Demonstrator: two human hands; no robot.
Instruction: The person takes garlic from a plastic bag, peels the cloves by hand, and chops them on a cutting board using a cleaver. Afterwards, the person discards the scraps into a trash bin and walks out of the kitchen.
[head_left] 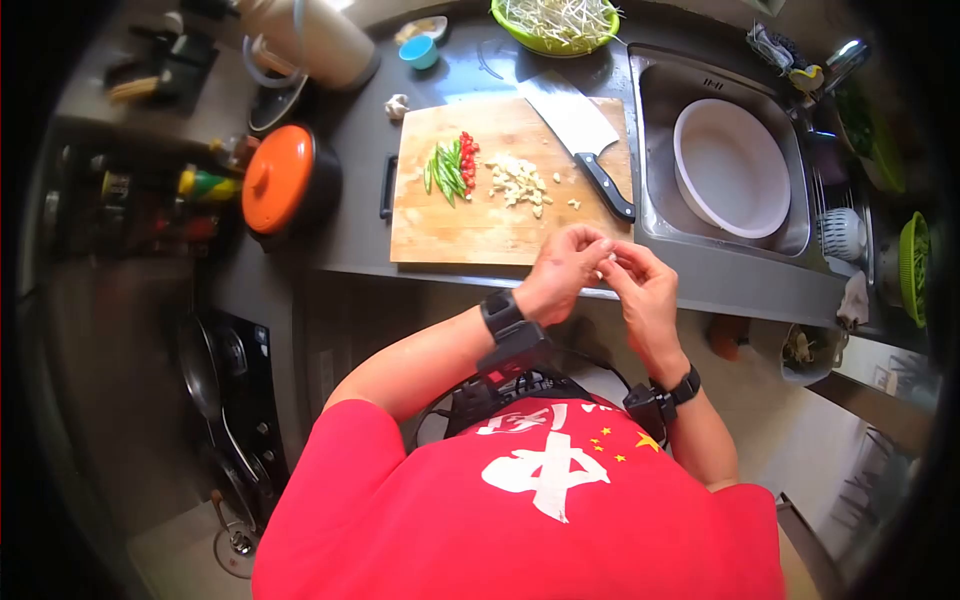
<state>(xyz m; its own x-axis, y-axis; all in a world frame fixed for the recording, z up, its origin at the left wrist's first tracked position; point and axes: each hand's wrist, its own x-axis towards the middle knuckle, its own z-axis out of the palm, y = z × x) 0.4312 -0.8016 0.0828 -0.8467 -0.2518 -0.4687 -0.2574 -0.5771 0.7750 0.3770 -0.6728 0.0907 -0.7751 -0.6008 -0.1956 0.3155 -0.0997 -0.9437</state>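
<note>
In front of the cutting board's near edge, my left hand [562, 272] and my right hand [646, 292] meet with their fingertips pinched together. Between them shows a small white piece [612, 257], perhaps garlic; the fingers cover most of it. Just beyond is the wooden cutting board [450, 235], carrying sliced green chili [447, 170], chopped red chili [468, 157] and chopped garlic [517, 183]. A cleaver [572, 112] with a black handle lies across the board's right side, its handle end toward me.
To the right, a pale basin [690, 190] sits in the sink [655, 215]. A bowl of bean sprouts [556, 45], a small blue bowl [419, 52] and a garlic bulb [397, 106] stand behind the board. On the left is a pot with an orange lid [276, 180].
</note>
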